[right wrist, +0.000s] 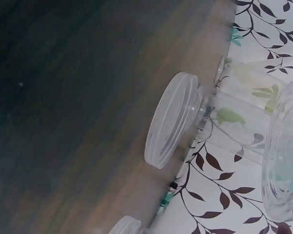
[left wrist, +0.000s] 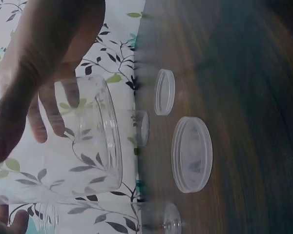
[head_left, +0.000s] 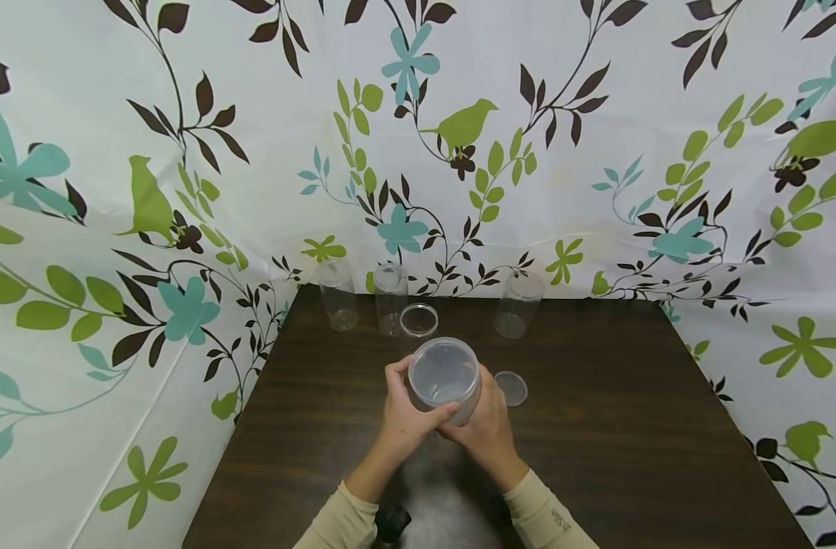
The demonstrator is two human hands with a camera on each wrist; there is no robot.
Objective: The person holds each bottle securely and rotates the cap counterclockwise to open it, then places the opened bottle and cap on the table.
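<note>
A clear plastic jar is held above the table between both hands, its round top tilted toward the head camera. My left hand grips its left side, thumb across the near side. On the opposite side, my right hand wraps its fingers round the wall. In the left wrist view the fingers show through the clear jar. The right wrist view catches only the jar's ridged end at its edge. Whether a lid covers the top, I cannot tell. Two translucent round lids lie beyond the hands: one lid farther back, another lid to the right.
Along the back of the dark wooden table stand three more clear jars: a left jar, a middle jar and a right jar. A leaf-and-bird patterned cloth hangs behind and at the sides.
</note>
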